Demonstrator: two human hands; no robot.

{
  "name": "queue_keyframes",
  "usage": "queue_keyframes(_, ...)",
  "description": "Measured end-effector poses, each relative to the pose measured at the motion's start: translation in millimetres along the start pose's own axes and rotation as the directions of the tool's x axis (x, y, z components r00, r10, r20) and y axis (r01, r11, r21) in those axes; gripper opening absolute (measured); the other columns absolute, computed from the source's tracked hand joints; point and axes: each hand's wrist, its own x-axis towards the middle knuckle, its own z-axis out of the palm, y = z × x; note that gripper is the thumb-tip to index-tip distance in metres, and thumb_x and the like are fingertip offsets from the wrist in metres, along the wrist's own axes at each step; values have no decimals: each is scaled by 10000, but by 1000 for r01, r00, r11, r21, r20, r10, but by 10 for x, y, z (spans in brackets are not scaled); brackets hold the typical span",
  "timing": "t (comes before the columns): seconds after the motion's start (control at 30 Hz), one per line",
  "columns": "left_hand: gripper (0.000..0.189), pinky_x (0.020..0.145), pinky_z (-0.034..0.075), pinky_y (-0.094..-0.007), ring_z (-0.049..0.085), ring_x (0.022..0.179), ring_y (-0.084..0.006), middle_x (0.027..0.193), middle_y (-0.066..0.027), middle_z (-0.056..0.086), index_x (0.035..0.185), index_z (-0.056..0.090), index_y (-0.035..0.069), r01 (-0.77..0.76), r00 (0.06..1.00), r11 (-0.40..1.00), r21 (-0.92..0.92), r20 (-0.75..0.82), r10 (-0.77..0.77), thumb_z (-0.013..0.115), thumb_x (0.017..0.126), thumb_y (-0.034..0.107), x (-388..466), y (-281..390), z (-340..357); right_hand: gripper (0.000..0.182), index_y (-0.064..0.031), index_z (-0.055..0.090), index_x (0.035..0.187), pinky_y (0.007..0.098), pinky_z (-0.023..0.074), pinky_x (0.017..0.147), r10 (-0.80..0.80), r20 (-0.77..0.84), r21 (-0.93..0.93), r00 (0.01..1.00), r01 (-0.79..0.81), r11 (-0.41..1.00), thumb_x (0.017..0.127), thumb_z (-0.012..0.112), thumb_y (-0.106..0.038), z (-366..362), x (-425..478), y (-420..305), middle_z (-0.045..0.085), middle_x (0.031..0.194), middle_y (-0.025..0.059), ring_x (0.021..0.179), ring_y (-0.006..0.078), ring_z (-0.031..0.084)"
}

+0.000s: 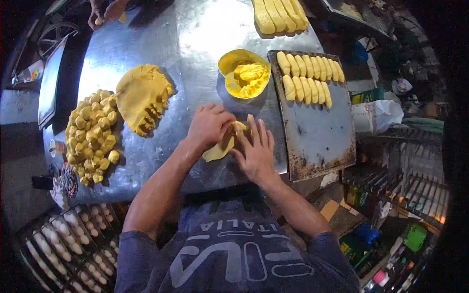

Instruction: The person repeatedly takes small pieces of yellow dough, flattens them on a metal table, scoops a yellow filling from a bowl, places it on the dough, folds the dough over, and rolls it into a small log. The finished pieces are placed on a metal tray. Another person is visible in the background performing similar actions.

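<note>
A thin, flattened piece of yellow dough (pixel 219 149) lies on the metal table before me. At its far end is a small lump of yellow filling (pixel 240 125), partly hidden by fingers. My left hand (pixel 210 126) has its fingers curled onto the dough's far edge. On the other side my right hand (pixel 258 154) rests with fingers spread, index finger on the lump and thumb near the sheet's right edge. Just beyond the hands stands a round metal container (pixel 226 88) holding yellow filling (pixel 251 75).
Left on the metal table (pixel 198 77) are a pile of dough balls (pixel 91 135) and a large dough mass (pixel 143 95). At right, a worn baking tray (pixel 315 135) carries two rows of dough rolls (pixel 309 67). Long dough strips (pixel 280 16) lie beyond; another person's hands (pixel 106 14) work far left.
</note>
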Motion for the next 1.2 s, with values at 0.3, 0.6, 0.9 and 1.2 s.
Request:
queue_keyframes(0.3, 1008, 1288, -4, -666, 87, 1656, -338, 1764, -90, 257, 1682, 304, 95, -36, 999, 956, 292, -18, 43, 446, 961, 785, -1268, 139, 479, 555, -37, 539, 1431, 601, 285, 1229, -15, -89, -14, 996, 13, 1000, 999, 683, -355, 344, 425, -112, 407, 1640, 258, 1529, 472, 359)
queue_keyframes(0.6, 985, 1280, -45, -679, 83, 1655, -342, 1773, -109, 215, 1676, 304, 56, 92, 995, 988, 124, -54, -86, 479, 982, 733, -1694, 270, 474, 694, -42, 452, 1522, 616, 242, 1251, -141, 109, -30, 984, 145, 989, 995, 684, -430, 273, 140, -174, 400, 1675, 177, 1577, 370, 331)
queue_keyframes(0.9, 776, 1259, 25, -721, 141, 1635, -405, 1757, -116, 263, 1632, 445, 266, 142, 986, 978, 154, -107, -126, 531, 984, 685, -1787, 226, 407, 746, -54, 422, 1555, 591, 243, 1263, -166, 220, -4, 961, 171, 985, 971, 708, -420, 167, 339, -112, 372, 1682, 186, 1578, 375, 322)
queue_keyframes(1.2, 642, 1261, 167, -677, 272, 1602, -380, 1713, -155, 345, 1580, 519, 304, 326, 938, 945, -38, -109, -328, 666, 988, 503, -2168, 330, 262, 640, -4, 521, 1451, 573, 304, 1235, -171, 6, 129, 985, 169, 977, 972, 711, -383, 343, 284, -202, 417, 1643, 205, 1529, 403, 380)
